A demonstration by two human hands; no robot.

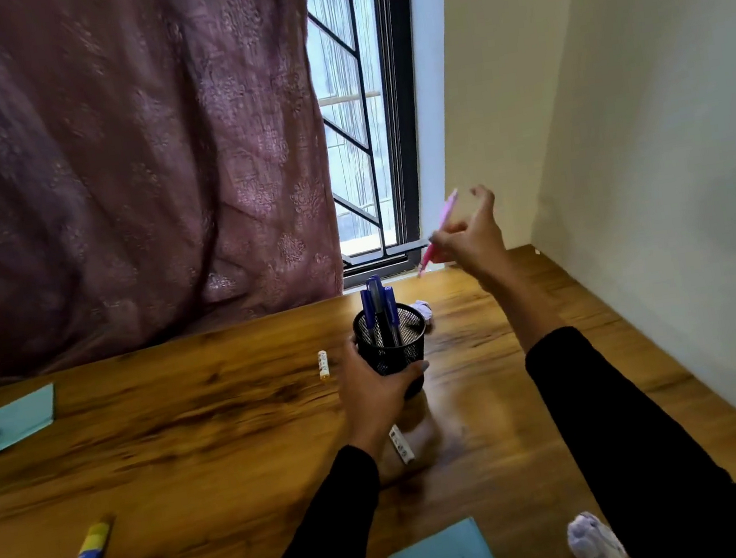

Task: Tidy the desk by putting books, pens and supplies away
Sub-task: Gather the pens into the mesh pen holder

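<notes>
The left hand (374,389) grips a black mesh pen cup (391,339) holding blue pens (379,308), lifted above the wooden desk (188,427). Farther right, the right hand (469,236) pinches a slim pink pen (441,226), tilted.

No text, brand or number can be read. The small white tube (400,444) under the left wrist and the white stick (323,364) toward the desk's far edge carry dark marks, too blurred to make out.

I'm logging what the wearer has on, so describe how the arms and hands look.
Both arms wear long black sleeves, plain, with no visible markings. The left hand and right hand are bare: no gloves, and no rings or watch that I can make out. The right sleeve ends partway up the forearm.
</notes>
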